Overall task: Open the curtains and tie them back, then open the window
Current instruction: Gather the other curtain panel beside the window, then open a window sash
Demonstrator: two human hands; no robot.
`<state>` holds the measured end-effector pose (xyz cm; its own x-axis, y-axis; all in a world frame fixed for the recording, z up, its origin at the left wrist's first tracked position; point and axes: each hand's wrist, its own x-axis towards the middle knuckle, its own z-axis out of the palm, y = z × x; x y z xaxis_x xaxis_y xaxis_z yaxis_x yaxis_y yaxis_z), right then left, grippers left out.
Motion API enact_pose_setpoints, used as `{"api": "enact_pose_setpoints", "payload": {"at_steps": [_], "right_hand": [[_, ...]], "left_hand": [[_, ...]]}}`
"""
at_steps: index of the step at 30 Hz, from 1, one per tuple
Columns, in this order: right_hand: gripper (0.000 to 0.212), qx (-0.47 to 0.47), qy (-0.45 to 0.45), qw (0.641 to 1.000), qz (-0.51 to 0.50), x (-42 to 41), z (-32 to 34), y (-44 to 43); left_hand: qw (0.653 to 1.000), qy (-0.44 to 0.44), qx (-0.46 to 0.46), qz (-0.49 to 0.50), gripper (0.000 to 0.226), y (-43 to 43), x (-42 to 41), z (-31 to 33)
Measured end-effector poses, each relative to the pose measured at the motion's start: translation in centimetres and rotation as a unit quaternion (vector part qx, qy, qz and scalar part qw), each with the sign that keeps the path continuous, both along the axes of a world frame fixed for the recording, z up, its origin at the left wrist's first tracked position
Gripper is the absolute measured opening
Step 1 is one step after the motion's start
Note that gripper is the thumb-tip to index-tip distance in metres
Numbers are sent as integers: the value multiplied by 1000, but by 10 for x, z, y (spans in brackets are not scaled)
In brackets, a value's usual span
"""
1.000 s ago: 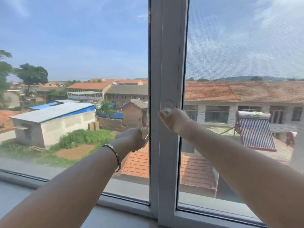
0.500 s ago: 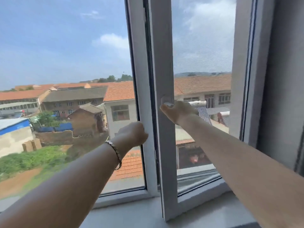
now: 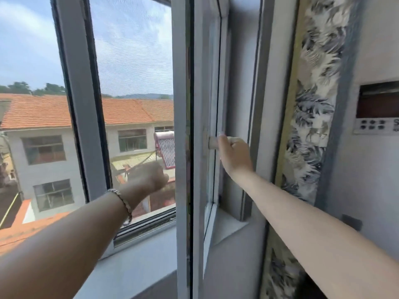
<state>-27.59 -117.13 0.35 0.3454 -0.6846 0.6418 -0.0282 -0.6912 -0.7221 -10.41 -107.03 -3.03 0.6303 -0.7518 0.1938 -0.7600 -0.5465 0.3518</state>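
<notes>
The white window sash (image 3: 185,104) stands swung far inward, seen almost edge-on in the middle of the view. My right hand (image 3: 232,154) is closed around its white handle (image 3: 213,143). My left hand (image 3: 149,178), with a bracelet on the wrist, is a loose fist in front of the insect screen (image 3: 133,61) that fills the opening, touching nothing that I can see. A leaf-patterned curtain (image 3: 313,104) hangs gathered against the wall at the right.
A grey fixed frame post (image 3: 79,104) stands left of the opening. The grey sill (image 3: 138,262) runs below. On the right wall sits a recessed panel with buttons (image 3: 375,108). Houses with orange roofs lie outside.
The sash has swung inward and to the right with my right hand on its handle. My view turned right, bringing the curtain and wall into sight. My left hand came off the frame.
</notes>
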Motion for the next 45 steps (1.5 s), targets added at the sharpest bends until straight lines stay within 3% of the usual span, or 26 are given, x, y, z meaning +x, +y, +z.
{"api": "enact_pose_setpoints", "payload": {"at_steps": [3, 6, 8, 10, 12, 16, 24, 30, 35, 41, 45], "right_hand": [[42, 27, -26, 997, -69, -45, -2, -10], [33, -64, -61, 980, -181, -79, -4, -4], [62, -197, -42, 953, -226, -91, -2, 10], [87, -271, 88, 924, -257, -98, -1, 17], [109, -236, 217, 906, -276, -103, 1, 9], [117, -251, 285, 857, -348, -130, 0, -23], [120, -182, 315, 854, -372, -193, 10, -73], [121, -121, 343, 845, -392, -226, 23, -110], [124, -120, 323, 853, -391, -224, 20, -116], [114, -153, 324, 828, -432, -216, 20, -106], [105, -180, 318, 831, -420, -210, 16, -96]], "left_hand": [[998, 33, -1, -46, 32, -30, -34, -3], [996, 38, -35, -74, 33, -54, -65, -1], [995, 28, -33, -90, 27, -63, -81, 4], [994, 31, -31, -102, 25, -75, -98, 7], [992, 36, -40, -110, 24, -87, -112, 11], [990, 37, -43, -128, 23, -113, -138, 15], [985, -43, -2, -165, 30, -149, -189, 20], [980, -59, 27, -188, 17, -161, -204, 19], [978, -87, 54, -183, 29, -161, -205, 20], [984, -24, 37, -170, 30, -160, -183, 18], [987, -1, 37, -154, 19, -148, -171, 21]]}}
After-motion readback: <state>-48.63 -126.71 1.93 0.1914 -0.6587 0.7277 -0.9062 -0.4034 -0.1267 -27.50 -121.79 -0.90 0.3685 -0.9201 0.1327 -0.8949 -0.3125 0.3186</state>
